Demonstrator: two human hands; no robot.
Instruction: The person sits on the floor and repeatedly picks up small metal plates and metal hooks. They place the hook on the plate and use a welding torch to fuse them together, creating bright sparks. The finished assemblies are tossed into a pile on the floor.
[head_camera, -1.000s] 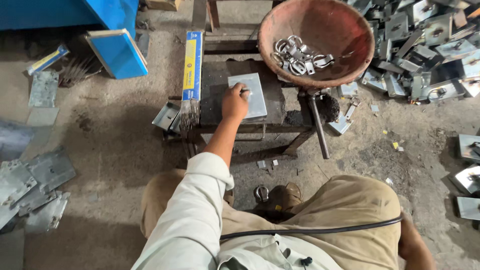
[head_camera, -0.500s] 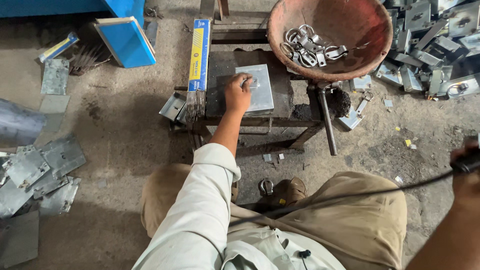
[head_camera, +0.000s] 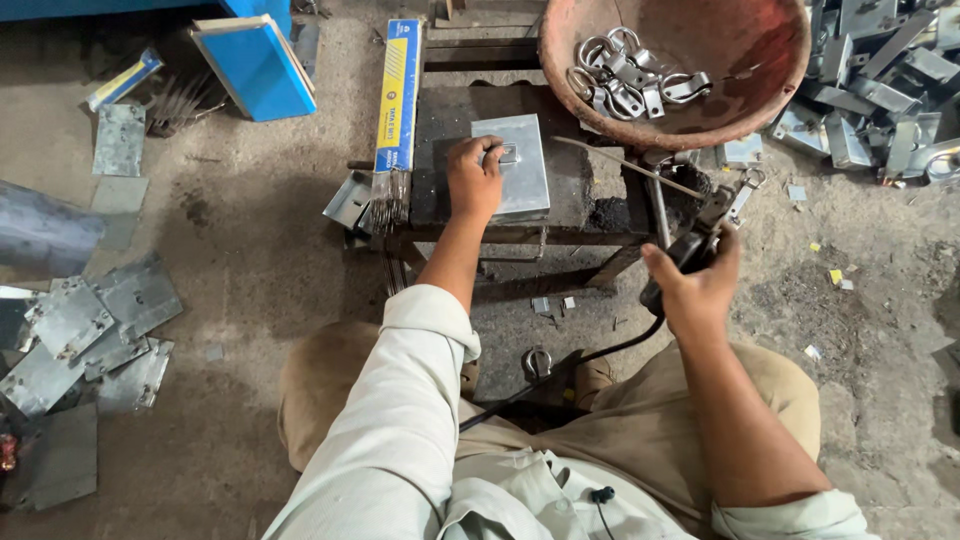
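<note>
Head view: metal plate (head_camera: 515, 175) under left hand (head_camera: 474, 180)

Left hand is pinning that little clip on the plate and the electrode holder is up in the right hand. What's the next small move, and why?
Probably bring the rod tip down to the small metal clip. The left hand already holds it on the steel plate, while the right hand grips the electrode holder with its welding rod ending just right of the plate.

Smooth grey metal plate (head_camera: 512, 165)
</note>
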